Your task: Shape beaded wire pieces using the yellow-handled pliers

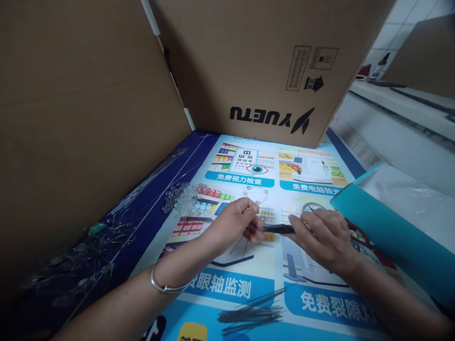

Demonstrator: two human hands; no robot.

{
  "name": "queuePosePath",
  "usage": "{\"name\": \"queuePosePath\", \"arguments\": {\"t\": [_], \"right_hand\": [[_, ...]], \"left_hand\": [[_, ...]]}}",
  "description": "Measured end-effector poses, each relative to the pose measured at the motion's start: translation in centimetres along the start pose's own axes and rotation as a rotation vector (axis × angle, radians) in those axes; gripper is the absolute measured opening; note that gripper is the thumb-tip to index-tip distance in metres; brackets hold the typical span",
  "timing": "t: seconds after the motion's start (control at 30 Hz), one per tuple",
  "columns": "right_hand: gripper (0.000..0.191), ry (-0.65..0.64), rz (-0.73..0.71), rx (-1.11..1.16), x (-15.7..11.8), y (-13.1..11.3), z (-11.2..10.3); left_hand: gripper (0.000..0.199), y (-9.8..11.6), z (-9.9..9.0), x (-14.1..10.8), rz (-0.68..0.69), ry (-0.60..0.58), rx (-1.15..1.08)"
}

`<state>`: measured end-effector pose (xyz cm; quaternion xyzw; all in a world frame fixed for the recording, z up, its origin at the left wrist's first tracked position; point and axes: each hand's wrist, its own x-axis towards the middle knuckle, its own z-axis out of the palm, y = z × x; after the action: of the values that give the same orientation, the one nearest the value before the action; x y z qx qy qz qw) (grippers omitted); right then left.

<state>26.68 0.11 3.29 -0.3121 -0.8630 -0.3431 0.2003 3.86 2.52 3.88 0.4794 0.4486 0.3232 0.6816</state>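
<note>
My left hand is closed in a pinch on a thin beaded wire, whose clear beads curve up beyond the fingers. My right hand is wrapped round dark, narrow-nosed pliers. The tips of the pliers reach the left fingertips; whether they grip the wire there is hidden. Left of the hands lies a pile of clear beads. Nearer to me, a bundle of thin dark wires rests on the printed sheet.
Cardboard panels stand upright at the left and back. A tangle of wires and clear pieces lies along the left side. At right stands a teal box, with a red-handled tool partly behind my right hand.
</note>
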Motion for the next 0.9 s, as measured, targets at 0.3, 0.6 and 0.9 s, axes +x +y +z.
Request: {"name": "queuePosePath", "arguments": {"t": [0.3,0.6,0.9], "right_hand": [[0.029,0.069,-0.018,0.014,0.11,-0.23,0.13],[0.033,0.037,-0.04,0.056,0.08,-0.19,0.03],[0.025,-0.118,-0.005,0.187,0.75,-0.12,0.08]], "left_hand": [[0.018,-0.1,-0.06,-0.03,-0.018,-0.021,-0.019],[0.02,0.03,0.05,-0.07,-0.011,-0.013,-0.022],[0.019,0.66,0.12,-0.37,0.127,0.024,0.086]]}}
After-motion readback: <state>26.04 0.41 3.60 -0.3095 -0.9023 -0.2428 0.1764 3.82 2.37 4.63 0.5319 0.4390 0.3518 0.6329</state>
